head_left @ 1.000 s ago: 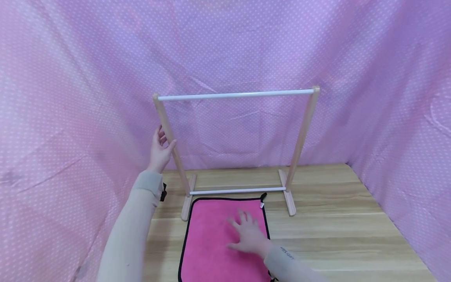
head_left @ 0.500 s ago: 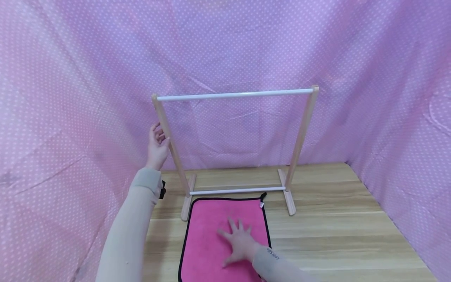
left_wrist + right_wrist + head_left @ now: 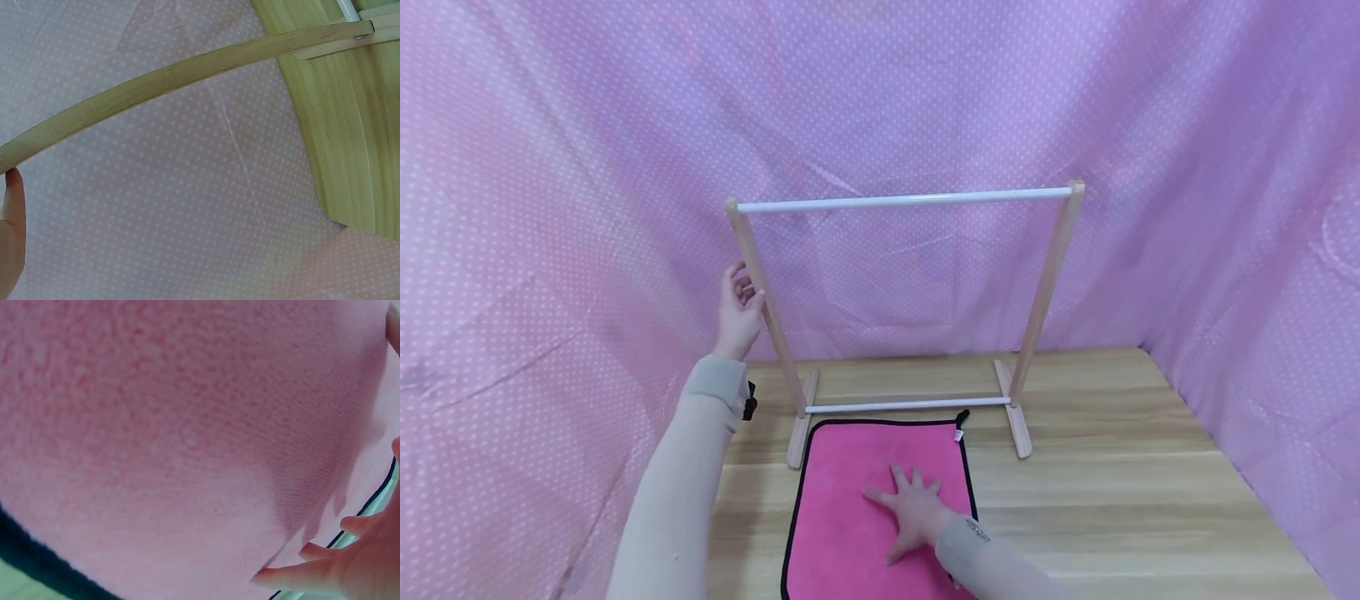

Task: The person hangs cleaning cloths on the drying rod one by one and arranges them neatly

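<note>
A rack [image 3: 904, 201] of pale wooden posts and white bars stands upright on the table in the head view. My left hand [image 3: 739, 314] pinches its left post partway up, thumb on the near side and fingers curled at the outer side. The left wrist view shows the thumb [image 3: 14, 200] against the wooden post [image 3: 169, 78]. In front of the rack a pink towel [image 3: 842, 508] with black edging lies flat. My right hand [image 3: 916, 510] rests on it with fingers spread; the right wrist view shows several fingertips near the towel's pile [image 3: 156, 425].
The wood-grain table [image 3: 1112, 492] carries the rack's wooden feet [image 3: 1015, 417] and the towel. Pink polka-dot curtains [image 3: 910, 108] hang behind and on both sides. A small black loop [image 3: 962, 417] and a white tag [image 3: 958, 435] sit at the towel's far right corner.
My right hand has shifted left and slightly nearer across the towel, then come to rest. The left hand has slid slightly up and outward on the post.
</note>
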`<action>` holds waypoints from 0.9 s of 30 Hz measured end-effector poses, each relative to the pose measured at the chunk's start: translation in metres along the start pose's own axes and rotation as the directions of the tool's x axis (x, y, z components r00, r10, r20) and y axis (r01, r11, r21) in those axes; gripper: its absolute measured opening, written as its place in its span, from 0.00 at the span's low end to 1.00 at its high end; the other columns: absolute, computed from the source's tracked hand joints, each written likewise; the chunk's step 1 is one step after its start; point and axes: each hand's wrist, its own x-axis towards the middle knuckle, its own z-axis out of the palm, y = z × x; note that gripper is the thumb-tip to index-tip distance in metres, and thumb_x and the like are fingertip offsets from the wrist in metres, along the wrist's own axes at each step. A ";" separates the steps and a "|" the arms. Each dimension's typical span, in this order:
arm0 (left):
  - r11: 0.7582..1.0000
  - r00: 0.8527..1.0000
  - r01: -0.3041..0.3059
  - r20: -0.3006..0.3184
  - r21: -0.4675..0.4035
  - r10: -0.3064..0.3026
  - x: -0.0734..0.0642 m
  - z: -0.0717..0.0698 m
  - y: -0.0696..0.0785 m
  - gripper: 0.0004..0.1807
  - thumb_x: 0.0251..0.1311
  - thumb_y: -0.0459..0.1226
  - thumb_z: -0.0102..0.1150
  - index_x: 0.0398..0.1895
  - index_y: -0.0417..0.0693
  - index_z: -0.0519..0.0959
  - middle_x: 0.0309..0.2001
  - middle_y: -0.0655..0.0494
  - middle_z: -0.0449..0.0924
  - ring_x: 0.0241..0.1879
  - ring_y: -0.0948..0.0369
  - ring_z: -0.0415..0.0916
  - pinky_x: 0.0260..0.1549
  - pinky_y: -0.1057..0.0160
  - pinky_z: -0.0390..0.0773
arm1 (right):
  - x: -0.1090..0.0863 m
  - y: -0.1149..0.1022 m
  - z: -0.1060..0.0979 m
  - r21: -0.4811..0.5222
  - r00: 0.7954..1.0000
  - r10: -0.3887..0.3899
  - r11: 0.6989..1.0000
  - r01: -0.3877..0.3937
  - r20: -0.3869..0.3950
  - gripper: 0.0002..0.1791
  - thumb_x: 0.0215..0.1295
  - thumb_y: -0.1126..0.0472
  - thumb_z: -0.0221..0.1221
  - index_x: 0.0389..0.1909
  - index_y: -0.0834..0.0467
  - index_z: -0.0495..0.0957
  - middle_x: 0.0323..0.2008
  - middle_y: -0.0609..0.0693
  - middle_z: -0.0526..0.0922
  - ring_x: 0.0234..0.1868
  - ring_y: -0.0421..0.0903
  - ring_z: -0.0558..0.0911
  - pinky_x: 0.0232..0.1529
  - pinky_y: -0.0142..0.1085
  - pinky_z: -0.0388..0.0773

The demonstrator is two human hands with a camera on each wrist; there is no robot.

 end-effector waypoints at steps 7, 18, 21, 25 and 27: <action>0.999 1.000 0.014 0.009 0.031 -0.014 0.002 0.000 0.001 0.31 0.66 0.23 0.40 0.71 0.47 0.51 0.57 0.43 0.66 0.50 0.62 0.66 0.58 0.61 0.71 | 0.003 -0.001 -0.005 -0.056 1.000 -0.006 0.998 0.008 0.023 0.51 0.29 0.33 0.73 0.64 0.27 0.65 0.71 0.58 0.54 0.67 0.69 0.57 0.53 0.74 0.60; 0.998 0.998 0.052 0.031 0.025 -0.052 -0.002 -0.001 0.001 0.36 0.67 0.23 0.39 0.74 0.55 0.45 0.63 0.39 0.64 0.61 0.50 0.64 0.63 0.56 0.69 | 0.004 -0.002 -0.009 -0.068 0.998 -0.068 0.995 0.068 0.001 0.41 0.33 0.40 0.75 0.56 0.33 0.74 0.62 0.53 0.67 0.58 0.59 0.67 0.48 0.62 0.74; 0.999 0.998 0.050 0.025 0.019 -0.050 -0.001 0.000 0.000 0.35 0.67 0.23 0.39 0.74 0.55 0.46 0.63 0.40 0.64 0.61 0.50 0.65 0.64 0.56 0.69 | 0.006 -0.002 -0.014 -0.096 0.994 -0.102 0.991 0.099 -0.034 0.30 0.35 0.48 0.76 0.47 0.36 0.79 0.51 0.48 0.71 0.48 0.50 0.70 0.39 0.45 0.78; 0.998 0.999 0.050 0.020 0.023 -0.051 -0.002 0.000 0.001 0.35 0.68 0.24 0.39 0.74 0.56 0.45 0.64 0.41 0.64 0.62 0.51 0.64 0.64 0.57 0.68 | 0.007 -0.001 -0.019 -0.131 0.989 -0.134 0.983 0.125 -0.062 0.22 0.38 0.58 0.74 0.37 0.40 0.80 0.42 0.43 0.70 0.39 0.43 0.68 0.31 0.33 0.73; 0.998 0.998 0.054 0.018 0.017 -0.054 -0.002 0.000 0.000 0.35 0.68 0.24 0.38 0.74 0.56 0.45 0.64 0.40 0.63 0.62 0.51 0.64 0.64 0.57 0.68 | 0.007 0.000 -0.019 -0.135 0.988 -0.142 0.982 0.133 -0.061 0.21 0.40 0.61 0.73 0.37 0.40 0.80 0.41 0.43 0.71 0.37 0.42 0.67 0.31 0.32 0.71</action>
